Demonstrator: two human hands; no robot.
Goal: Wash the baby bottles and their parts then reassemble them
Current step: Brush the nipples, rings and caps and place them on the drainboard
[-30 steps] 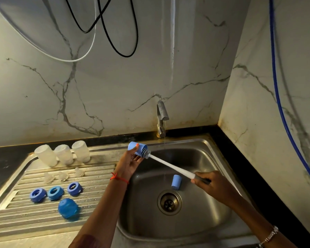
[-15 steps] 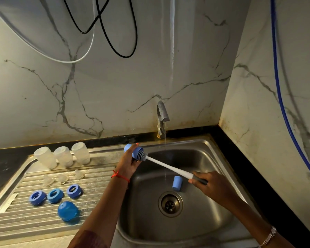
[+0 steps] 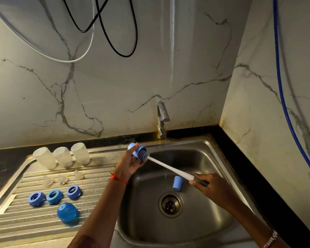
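1. While water is being run in a thin stream from the tap [image 3: 162, 119] into the sink [image 3: 213, 158], a blue cap [image 3: 137, 151] is being gripped by the left hand [image 3: 131, 163], with the fingers curled round it, above the basin's back-left edge.
2. A brush [image 3: 170, 169] is being grasped by the right hand [image 3: 209, 188], which is clenched round the dark handle. The bristle head is being pressed into the cap's open mouth.
3. A second cap [image 3: 177, 183] is being left lying on the basin floor, just beside the right hand and a little behind the drain [image 3: 170, 204].
4. On the drainboard [image 3: 16, 221], three clear bottles [image 3: 63, 156] are being kept in a row at the back edge.
5. Just in front of them, three clear nipples [image 3: 62, 179] are being kept in a second row.
6. Nearer the camera, three blue rings [image 3: 54, 196] are being kept side by side, with a blue domed lid [image 3: 67, 214] lying alone in front of them.
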